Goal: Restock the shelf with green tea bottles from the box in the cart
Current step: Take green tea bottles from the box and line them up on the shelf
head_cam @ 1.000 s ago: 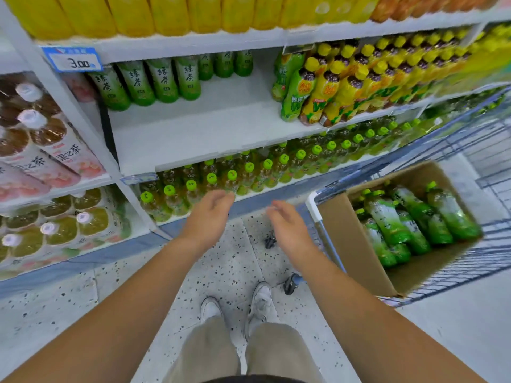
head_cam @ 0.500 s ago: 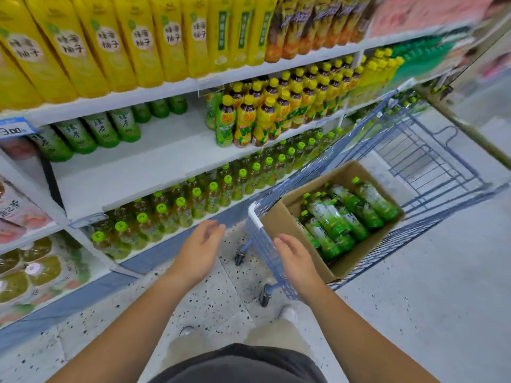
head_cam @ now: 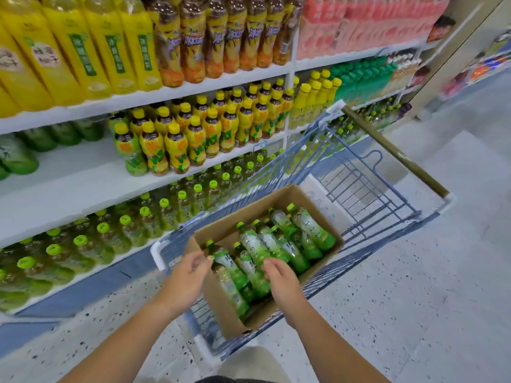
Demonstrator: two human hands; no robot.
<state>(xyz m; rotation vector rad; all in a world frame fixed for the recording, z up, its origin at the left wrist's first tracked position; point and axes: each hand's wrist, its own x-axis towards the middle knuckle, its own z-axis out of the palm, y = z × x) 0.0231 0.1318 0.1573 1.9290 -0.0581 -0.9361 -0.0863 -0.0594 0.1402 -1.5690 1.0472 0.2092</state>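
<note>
Left hand [head_cam: 188,275] hovers spread at the box [head_cam: 218,308] wall, right hand [head_cam: 280,280] curls over bottles [head_cam: 276,244] inside the cart [head_cam: 359,189]

Box [head_cam: 276,201]: plain brown cardboard. Green tea bottles [head_cam: 279,250] in box: lime caps, green-and-white labels. Cart [head_cam: 359,186]: blue-grey wire, white corner pieces. Cart handle [head_cam: 395,153]: olive-brown. Shelf [head_cam: 83,172]: white boards. Base strip [head_cam: 83,297] at shelf's bottom edge: blue. Top-shelf bottles [head_cam: 83,51]: yellow. Pink bottles [head_cam: 359,26] toward top shelf's right end. Middle-shelf bottles [head_cam: 193,134]: yellow caps, dark tea, yellow-green labels. Floor [head_cam: 387,299]: pale grey, dark speckles.
</note>
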